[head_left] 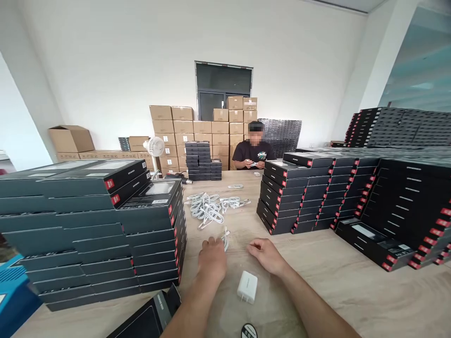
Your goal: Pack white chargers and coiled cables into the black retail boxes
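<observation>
My left hand point(212, 258) is closed at the table's middle, its fingers curled on a small coiled white charging cable point(226, 238) that sticks out past the thumb side. Part of that cable is hidden by the hand. My right hand point(266, 255) rests on the table to the right, fingers curled in, and nothing shows in it. Between my forearms lies a white power adapter point(247, 286) with its prongs towards me. Nearer to me is a round black-and-white piece point(249, 331), cut off by the frame edge. An opened black box point(144, 317) lies partly behind my left forearm.
A pile of white cables point(207, 209) lies ahead. Stacked black boxes stand left point(88, 234) and right point(299, 197), with an open-topped box point(373, 244) beside the right stack. Across the table sits a co-worker point(254, 152) holding something white. A white fan point(154, 148) and cartons point(183, 126) are behind.
</observation>
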Available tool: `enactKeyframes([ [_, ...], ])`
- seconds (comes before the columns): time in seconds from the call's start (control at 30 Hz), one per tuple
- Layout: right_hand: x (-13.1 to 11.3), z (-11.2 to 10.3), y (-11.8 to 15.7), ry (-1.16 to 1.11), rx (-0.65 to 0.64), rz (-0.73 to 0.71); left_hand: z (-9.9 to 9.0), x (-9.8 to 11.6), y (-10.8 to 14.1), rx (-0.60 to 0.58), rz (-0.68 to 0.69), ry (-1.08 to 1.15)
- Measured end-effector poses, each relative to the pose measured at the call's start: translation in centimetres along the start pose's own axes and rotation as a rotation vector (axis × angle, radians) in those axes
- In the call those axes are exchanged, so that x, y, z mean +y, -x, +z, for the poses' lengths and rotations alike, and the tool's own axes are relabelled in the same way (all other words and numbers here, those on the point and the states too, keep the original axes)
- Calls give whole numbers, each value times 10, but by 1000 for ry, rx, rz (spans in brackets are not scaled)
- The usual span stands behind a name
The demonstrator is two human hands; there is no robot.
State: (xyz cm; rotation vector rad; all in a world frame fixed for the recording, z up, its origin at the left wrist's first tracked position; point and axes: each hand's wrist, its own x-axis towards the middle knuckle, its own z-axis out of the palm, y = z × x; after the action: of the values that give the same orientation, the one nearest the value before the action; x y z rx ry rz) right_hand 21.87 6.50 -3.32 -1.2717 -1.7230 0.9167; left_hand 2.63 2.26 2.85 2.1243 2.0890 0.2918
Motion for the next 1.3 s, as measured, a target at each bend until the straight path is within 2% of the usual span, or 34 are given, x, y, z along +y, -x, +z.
enactKeyframes([
  [0.17, -3, -7, 0, -25, 50, -12, 6, -5, -8, 33, 13, 10],
  [0.27, -14, -11, 3, -75, 64, -22, 5, 1, -1, 86, 87, 38],
  [0.37, -33, -11, 5, -270, 9, -32, 5, 11, 11, 180, 205, 126],
  [0.43, -48, -10, 3, -393, -52, -57, 8, 15, 19, 264, 297, 237],
  [0.5, -61, -9, -2, -420, -108, -97, 12, 15, 25, 338, 360, 411],
  [0.57, -71, -8, -8, -400, -150, -128, 15, 9, 27, 355, 329, 668],
  [0.67, -77, -5, -13, -365, -191, -145, 14, -5, 24, 255, 147, 1135],
  [0.73, -76, -1, -12, -366, -169, -140, 11, -12, 21, 72, 54, 1358],
  [0.83, -66, 6, -6, -411, -76, -134, 4, -16, 21, -263, -24, 1542],
  [0.93, -57, 10, -1, -539, 26, -116, 2, -11, 26, -443, -23, 1679],
  [1.03, -59, 11, 4, -771, 108, -59, 3, -5, 31, -459, 46, 1803],
  [1.13, -66, 11, 7, -930, 79, -20, 4, -3, 32, -397, 117, 1894],
  [1.23, -68, 9, 7, -893, 87, -29, 4, -5, 31, -343, 104, 1857],
  [1.3, -65, 7, 6, -710, 254, -87, 5, -8, 26, -289, 78, 1745],
])
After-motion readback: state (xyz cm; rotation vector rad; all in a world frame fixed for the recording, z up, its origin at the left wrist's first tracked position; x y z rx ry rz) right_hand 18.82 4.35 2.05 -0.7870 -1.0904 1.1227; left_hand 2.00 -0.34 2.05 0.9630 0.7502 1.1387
